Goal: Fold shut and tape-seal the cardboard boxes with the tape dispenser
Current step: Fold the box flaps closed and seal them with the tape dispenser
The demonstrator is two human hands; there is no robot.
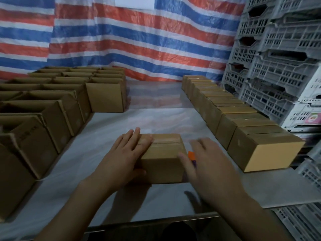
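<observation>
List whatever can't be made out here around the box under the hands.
- Orange and purple item, head view: mostly hidden behind the right hand; unidentifiable.
- Right hand's fingertips: motion-blurred; contact with the middle box unclear.
- White sheet: cut by the top edge, print unreadable.
- Open boxes at left: insides too dark.

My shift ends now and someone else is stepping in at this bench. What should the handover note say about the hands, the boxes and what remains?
Left hand: flat on the centre box, pressing its folded flaps down.
Right hand: blurred, fingers spread, no grip visible, over an orange and purple object beside the box, probably the tape dispenser.
Done: centre box folded shut; a row of closed boxes stands on the right of the table.
Left: no tape shows on the centre box's seam, so tape it; then fold and seal the open boxes on the left.
</observation>
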